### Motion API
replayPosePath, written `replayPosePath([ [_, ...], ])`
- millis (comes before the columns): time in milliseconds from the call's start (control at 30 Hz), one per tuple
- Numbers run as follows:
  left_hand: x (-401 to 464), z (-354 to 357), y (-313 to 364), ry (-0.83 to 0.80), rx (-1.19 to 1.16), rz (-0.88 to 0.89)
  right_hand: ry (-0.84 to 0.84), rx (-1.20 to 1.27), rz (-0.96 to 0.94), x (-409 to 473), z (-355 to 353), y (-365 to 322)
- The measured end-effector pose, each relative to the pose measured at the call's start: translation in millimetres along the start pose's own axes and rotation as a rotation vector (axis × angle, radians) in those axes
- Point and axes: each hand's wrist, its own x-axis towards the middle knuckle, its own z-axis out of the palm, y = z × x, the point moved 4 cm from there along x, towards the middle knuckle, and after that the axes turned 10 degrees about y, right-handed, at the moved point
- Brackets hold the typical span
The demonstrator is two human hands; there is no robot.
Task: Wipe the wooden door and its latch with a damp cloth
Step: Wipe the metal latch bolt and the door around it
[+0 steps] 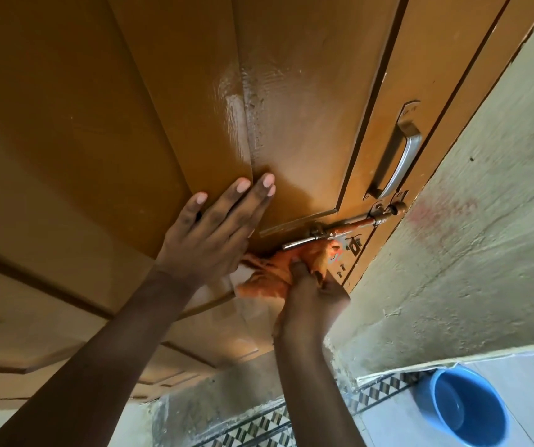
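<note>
The left hand (209,232) lies flat, fingers straight, on the brown wooden panelled door (130,124). The right hand (307,295) grips a crumpled orange cloth (272,275) against the metal sliding latch (340,230).

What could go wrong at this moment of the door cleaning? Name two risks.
1. The cloth in the right hand is bunched against the latch; it may snag on the bolt.
2. The left hand presses flat on the door, whose surface looks wet nearby; it could slip.
</note>
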Motion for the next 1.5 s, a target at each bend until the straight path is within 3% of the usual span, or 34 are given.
replayPosePath([
  [167, 1.2, -1.0, -2.5, 0.012, -0.005, -0.010, 0.087, 0.071, 0.131, 5.1, -0.8, -6.4],
  [333, 1.6, -1.7, -1.6, -0.003, -0.010, -0.003, -0.142, -0.072, -0.094, -12.9, -12.3, -7.2],
  [400, 1.5, -1.9, -2.7, -0.004, -0.006, -0.004, -0.078, -0.120, -0.174, -8.8, -31.0, -8.5],
  [500, 0.3, -1.2, -2.7, -0.002, 0.007, -0.002, 0.091, -0.003, -0.402, -2.5, -44.5, -32.6],
  [567, 1.3, -0.7, -2.8, -0.005, 0.010, 0.001, 0.118, -0.067, -0.615, 5.1, -34.6, -39.4],
  [600, 1.7, -1.1, -3.6, -0.009, 0.003, -0.004, 0.083, -0.164, -0.726, 6.1, -24.9, -38.3],
  [700, 2.5, -2.2, -3.6, 0.000, -0.001, -0.018, -0.255, -0.507, -1.113, -4.6, 4.9, -17.3],
  [800, 2.1, -1.7, -3.6, 0.012, 0.003, -0.024, -0.428, -0.590, -1.394, -2.2, -3.8, -9.0],
  [867, 1.9, -2.1, -3.6, 0.007, 0.004, -0.029, -0.404, -0.464, -1.325, 1.8, -22.8, -19.4],
  [967, 0.3, -1.1, -2.2, -0.012, 0.005, -0.018, -0.220, -0.111, -0.856, 15.5, -46.3, -30.6],
  [1033, -0.4, -0.2, -1.6, -0.017, 0.013, -0.008, -0.141, 0.026, -0.721, 18.6, -46.3, -29.9],
  [1133, 0.7, -1.2, -0.9, 0.000, 0.002, -0.019, -0.047, -0.217, -0.916, 14.7, -22.5, -22.2],
  [1233, 0.7, -1.7, -0.7, 0.006, 0.006, -0.023, -0.265, -0.585, -1.279, -10.2, -1.9, -1.0],
  [1300, 0.2, -1.5, 0.0, 0.005, 0.020, -0.011, -0.371, -0.606, -1.356, -7.9, -7.2, 0.9],
  [1367, 0.4, -1.9, -0.6, 0.002, 0.018, -0.018, -0.370, -0.439, -1.196, 1.0, -22.6, -8.8],
  [1433, 0.0, -2.0, -1.0, 0.000, 0.006, -0.034, -0.273, -0.224, -0.860, 8.3, -42.6, -21.5],
  [1500, -0.9, -1.4, -1.2, -0.002, 0.017, -0.022, -0.178, -0.040, -0.653, 4.9, -55.9, -31.4],
])
